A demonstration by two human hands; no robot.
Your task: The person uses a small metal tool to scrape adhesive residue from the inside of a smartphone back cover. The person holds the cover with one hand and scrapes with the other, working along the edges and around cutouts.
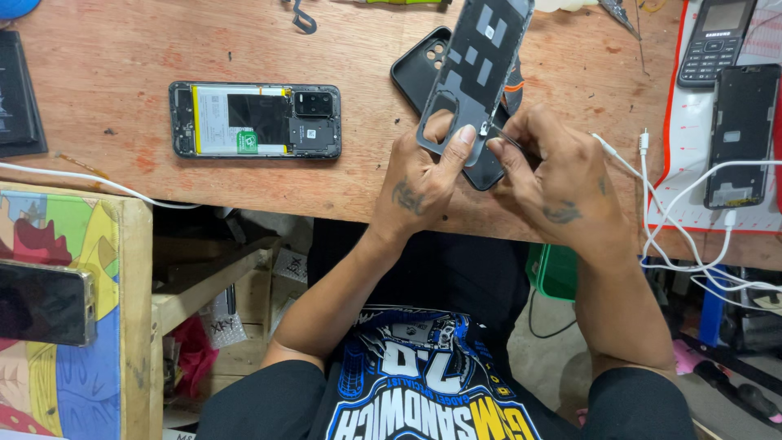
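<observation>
My left hand (423,181) grips the lower end of a dark grey phone back cover (476,61), held tilted above the wooden bench edge, thumb pressed near its camera cut-out. My right hand (554,175) pinches thin metal tweezers (507,138) whose tip touches the cover's lower edge beside my left thumb. Under the cover lies a black phone case (423,65). An opened phone (255,120) with battery and camera module exposed lies flat to the left, apart from both hands.
A keypad phone (715,41) and a bare black phone frame (741,134) rest on a white mat at right. White cables (676,236) trail off the bench edge. A phone (45,303) lies on a colourful box at lower left.
</observation>
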